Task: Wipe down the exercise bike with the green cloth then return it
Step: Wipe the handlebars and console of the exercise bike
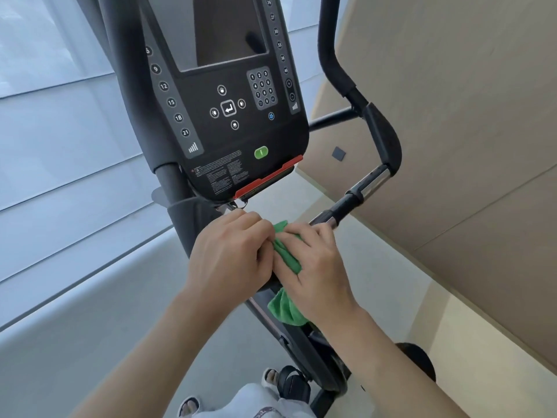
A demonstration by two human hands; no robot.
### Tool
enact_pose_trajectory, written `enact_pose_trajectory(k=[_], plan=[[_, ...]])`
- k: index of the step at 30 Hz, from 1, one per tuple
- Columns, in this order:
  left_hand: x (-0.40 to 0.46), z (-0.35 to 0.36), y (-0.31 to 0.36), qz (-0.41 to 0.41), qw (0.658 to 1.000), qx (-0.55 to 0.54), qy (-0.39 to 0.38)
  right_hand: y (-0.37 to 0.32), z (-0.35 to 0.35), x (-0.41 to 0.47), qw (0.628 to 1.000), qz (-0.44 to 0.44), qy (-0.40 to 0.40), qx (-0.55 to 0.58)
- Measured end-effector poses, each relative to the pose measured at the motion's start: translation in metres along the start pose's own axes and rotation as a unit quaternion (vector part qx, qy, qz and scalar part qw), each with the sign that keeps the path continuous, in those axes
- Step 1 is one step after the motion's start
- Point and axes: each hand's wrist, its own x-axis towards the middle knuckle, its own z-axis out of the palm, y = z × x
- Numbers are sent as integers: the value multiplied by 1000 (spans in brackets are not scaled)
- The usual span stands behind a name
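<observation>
Green microfibre cloth (286, 254) is bunched between both hands on the black exercise bike (223, 116) bar; left hand (232, 251) pinches it, right hand (316, 267) grips it.

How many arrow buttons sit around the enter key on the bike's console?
4. One above the enter key at, one below, one left, one right. None seem hidden; the hands work lower with the green cloth.
</observation>
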Motion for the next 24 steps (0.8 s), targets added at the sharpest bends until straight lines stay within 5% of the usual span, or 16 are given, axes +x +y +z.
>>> enact_pose_trajectory(k=[9, 20, 24], plan=[[1, 0, 1, 1, 999, 19, -27, 105, -24, 69, 985, 102, 48, -134], [-1, 1, 0, -4, 1000, -3, 17, 3, 8, 20, 993, 14, 36, -108], [-2, 1, -1, -4, 1000, -14, 18, 19, 10, 29, 991, -3, 58, -125]])
